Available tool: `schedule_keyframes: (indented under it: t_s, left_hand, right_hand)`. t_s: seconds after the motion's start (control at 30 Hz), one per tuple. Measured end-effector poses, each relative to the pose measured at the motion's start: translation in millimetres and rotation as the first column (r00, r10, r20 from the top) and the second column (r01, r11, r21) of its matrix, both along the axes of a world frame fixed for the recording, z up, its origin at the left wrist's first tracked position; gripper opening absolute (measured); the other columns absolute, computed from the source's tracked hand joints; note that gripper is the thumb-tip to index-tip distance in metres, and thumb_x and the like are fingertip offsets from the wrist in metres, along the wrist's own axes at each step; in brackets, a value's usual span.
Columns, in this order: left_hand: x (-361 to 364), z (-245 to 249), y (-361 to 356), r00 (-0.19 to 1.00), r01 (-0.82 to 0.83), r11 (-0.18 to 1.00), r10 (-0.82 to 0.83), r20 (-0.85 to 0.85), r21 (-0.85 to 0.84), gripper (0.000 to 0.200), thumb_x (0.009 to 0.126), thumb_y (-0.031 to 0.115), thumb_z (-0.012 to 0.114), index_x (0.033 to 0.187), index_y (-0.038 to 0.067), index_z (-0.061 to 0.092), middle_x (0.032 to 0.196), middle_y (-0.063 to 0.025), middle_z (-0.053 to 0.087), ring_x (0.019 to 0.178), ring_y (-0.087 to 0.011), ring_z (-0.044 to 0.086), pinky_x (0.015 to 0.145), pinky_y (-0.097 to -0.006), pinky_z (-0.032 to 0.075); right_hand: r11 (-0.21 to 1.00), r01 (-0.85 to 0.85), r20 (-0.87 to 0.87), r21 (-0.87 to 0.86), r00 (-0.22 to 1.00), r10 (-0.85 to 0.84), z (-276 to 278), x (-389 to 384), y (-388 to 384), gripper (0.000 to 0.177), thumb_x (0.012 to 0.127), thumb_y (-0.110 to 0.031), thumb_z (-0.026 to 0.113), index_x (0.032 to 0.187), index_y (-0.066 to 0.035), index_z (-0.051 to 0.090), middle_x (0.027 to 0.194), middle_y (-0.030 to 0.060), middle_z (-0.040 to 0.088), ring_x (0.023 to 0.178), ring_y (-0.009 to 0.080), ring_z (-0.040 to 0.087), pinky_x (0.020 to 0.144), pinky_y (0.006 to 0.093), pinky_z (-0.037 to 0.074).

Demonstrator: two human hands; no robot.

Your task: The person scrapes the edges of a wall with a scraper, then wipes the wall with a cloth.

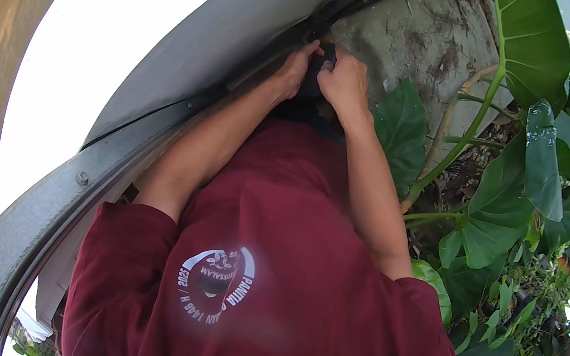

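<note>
My left hand (292, 73) is closed, with its fingertips pinched together by the dark gap along the panel's lower edge. Just to its right, my right hand (345, 83) curls its fingers around a small dark blue-black object (330, 54), whose kind I cannot make out. The hands are close together at arm's length, in front of my dark red shirt (281, 200). Shadow and my fingers hide most of what lies between them. Above and left of the hands runs a grey sheet panel (203, 38) with a dark edge.
A grey metal frame (87, 178) with a bolt curves along my left side. Behind my hands is a stained concrete slab (404, 40). Large green leaves (504, 205) and stems crowd my right side, one leaf (401, 126) close to my right forearm.
</note>
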State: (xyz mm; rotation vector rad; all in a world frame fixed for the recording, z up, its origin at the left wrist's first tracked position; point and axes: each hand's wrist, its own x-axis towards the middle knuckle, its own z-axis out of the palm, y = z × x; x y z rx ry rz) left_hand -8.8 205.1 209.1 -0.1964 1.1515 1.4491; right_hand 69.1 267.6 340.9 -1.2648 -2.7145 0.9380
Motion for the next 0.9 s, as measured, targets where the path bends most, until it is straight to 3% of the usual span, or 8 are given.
schedule_keyframes:
  t_s: [0.1,0.27,0.4,0.57,0.67,0.7,0.8,0.9]
  left_hand:
    - [5.1,16.0,-6.0,0.956,-0.288,0.956,0.284,-0.07,-0.055,0.026,0.094,0.021,0.052,0.107,-0.001,0.057,0.112,-0.0153,0.06,0.111,-0.0251,0.057,0.095,-0.0381,0.046]
    - [-7.1,-23.1,6.0,0.804,-0.519,0.854,0.501,0.32,-0.031,0.023,0.083,0.001,0.061,0.105,-0.003,0.056,0.103,-0.0148,0.062,0.09,-0.0292,0.064,0.081,-0.0356,0.054]
    - [-13.9,-40.7,28.6,0.68,-0.643,0.761,0.619,0.393,-0.085,0.029,0.083,0.002,0.062,0.111,-0.004,0.056,0.112,-0.0148,0.062,0.101,-0.0285,0.063,0.085,-0.0345,0.052]
    - [-27.9,-54.8,61.8,0.81,-0.566,0.786,0.586,0.009,-0.248,0.044,0.086,0.011,0.062,0.124,-0.007,0.05,0.129,-0.017,0.055,0.12,-0.0264,0.052,0.099,-0.0353,0.04]
    - [-23.9,-37.7,71.3,0.845,-0.533,0.789,0.512,-0.154,-0.305,0.048,0.086,0.014,0.061,0.128,-0.007,0.049,0.134,-0.0183,0.052,0.121,-0.0268,0.051,0.101,-0.0357,0.039]
    - [-22.7,-32.1,74.5,0.843,-0.538,0.78,0.5,-0.198,-0.318,0.049,0.086,0.015,0.06,0.128,-0.007,0.049,0.134,-0.0187,0.052,0.121,-0.0272,0.051,0.101,-0.036,0.039]
    - [-25.6,-72.5,91.7,0.83,-0.558,0.77,0.519,-0.205,-0.311,0.048,0.086,0.014,0.059,0.129,-0.005,0.049,0.133,-0.0181,0.053,0.12,-0.0282,0.052,0.101,-0.0371,0.039]
    - [-29.5,-25.9,91.2,0.812,-0.541,0.754,0.584,0.003,-0.373,0.047,0.087,0.012,0.056,0.13,-0.005,0.047,0.134,-0.0176,0.052,0.121,-0.0291,0.051,0.102,-0.038,0.038]
  right_hand:
    - [0.998,0.061,-0.14,0.029,0.989,-0.057,9.0,34.0,-4.8,0.038,0.081,-0.012,0.058,0.115,0.006,0.061,0.1,0.029,0.064,0.095,0.0443,0.062,0.085,0.0459,0.048]
    - [0.975,0.194,-0.228,-0.111,0.95,-0.215,16.7,88.2,-14.5,0.041,0.081,-0.011,0.06,0.118,0.008,0.059,0.11,0.027,0.063,0.102,0.0382,0.063,0.091,0.0399,0.048]
    - [0.972,0.217,-0.186,-0.09,0.955,-0.231,-8.9,123.8,-19.2,0.042,0.082,-0.012,0.063,0.122,0.001,0.06,0.079,0.0079,0.066,0.063,0.0099,0.059,0.062,0.0254,0.047]
    - [0.957,0.264,-0.138,-0.121,0.95,-0.279,-13.3,141.9,-20.3,0.043,0.083,-0.013,0.063,0.124,-0.001,0.06,0.073,0.0052,0.064,0.059,0.0097,0.059,0.059,0.0261,0.047]
    - [0.909,0.331,-0.093,-0.254,0.927,-0.364,-3.6,142.7,-17.2,0.042,0.081,-0.013,0.062,0.119,0.005,0.06,0.102,0.0209,0.066,0.088,0.0294,0.066,0.08,0.0349,0.049]
    - [0.911,0.33,-0.092,-0.247,0.928,-0.361,-6.6,145.4,-14.9,0.042,0.081,-0.013,0.062,0.119,0.004,0.06,0.102,0.0207,0.066,0.087,0.0288,0.066,0.079,0.0345,0.049]
    - [0.903,0.343,-0.058,-0.26,0.928,-0.369,-12.4,149.7,-11.9,0.042,0.081,-0.013,0.063,0.119,0.004,0.06,0.102,0.0203,0.066,0.085,0.0274,0.066,0.078,0.0336,0.049]
    - [0.882,0.368,-0.023,-0.295,0.92,-0.392,-2.8,147.4,-10.5,0.042,0.081,-0.013,0.063,0.119,0.003,0.06,0.102,0.0202,0.066,0.085,0.0269,0.066,0.078,0.0332,0.049]
